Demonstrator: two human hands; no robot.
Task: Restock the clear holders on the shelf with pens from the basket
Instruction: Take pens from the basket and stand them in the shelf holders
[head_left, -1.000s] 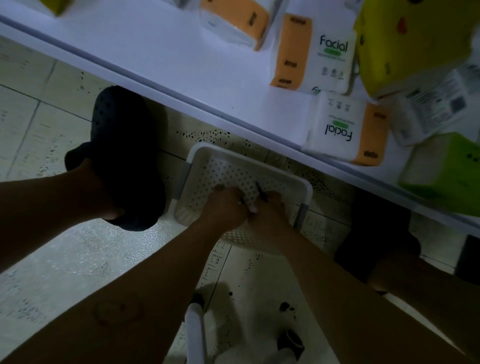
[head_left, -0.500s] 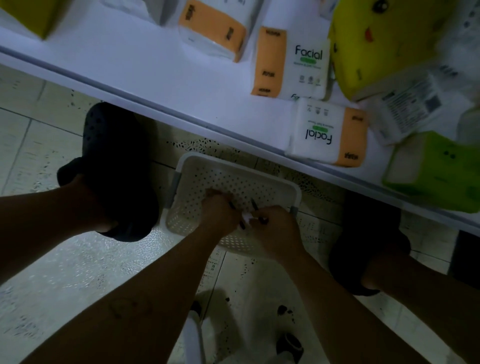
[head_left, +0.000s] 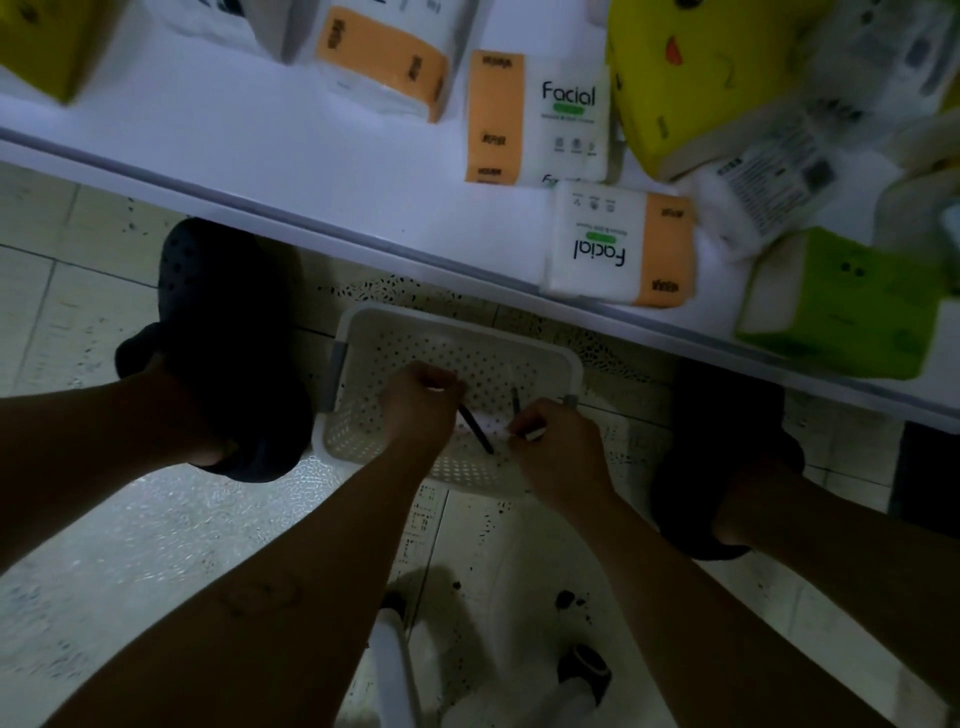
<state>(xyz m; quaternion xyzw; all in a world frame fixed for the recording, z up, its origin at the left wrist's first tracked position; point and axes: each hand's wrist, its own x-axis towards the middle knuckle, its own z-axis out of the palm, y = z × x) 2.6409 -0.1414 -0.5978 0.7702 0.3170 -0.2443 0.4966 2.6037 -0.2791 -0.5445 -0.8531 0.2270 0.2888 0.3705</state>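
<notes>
Beneath a white shelf (head_left: 260, 171) that crosses the frame from 9 to 3 o'clock, you reach down to the floor. On the shelf lie tissue packs (head_left: 618, 249) in orange and white marked "Facial", with yellow and green packs from 1 to 3 o'clock. A pale tiled floor (head_left: 156, 519) fills the lower half. Your dark clogs flank the basket, the left clog (head_left: 223, 338) just beside it at its 9 o'clock and the right clog (head_left: 727, 452) a little apart at its 3 o'clock. The white perforated basket (head_left: 457, 327) stands on the tiles at frame centre, just below the shelf edge. Both hands are inside it. Your left hand (head_left: 415, 410), at the basket's 7 o'clock, curls its fingers round a dark pen (head_left: 475, 428) that slants toward 5 o'clock. Your right hand (head_left: 561, 452), at the basket's 4 o'clock, pinches a second pen (head_left: 516, 400) pointing to 12 o'clock. Something pale-tipped shows at its fingers, too blurred to tell.
</notes>
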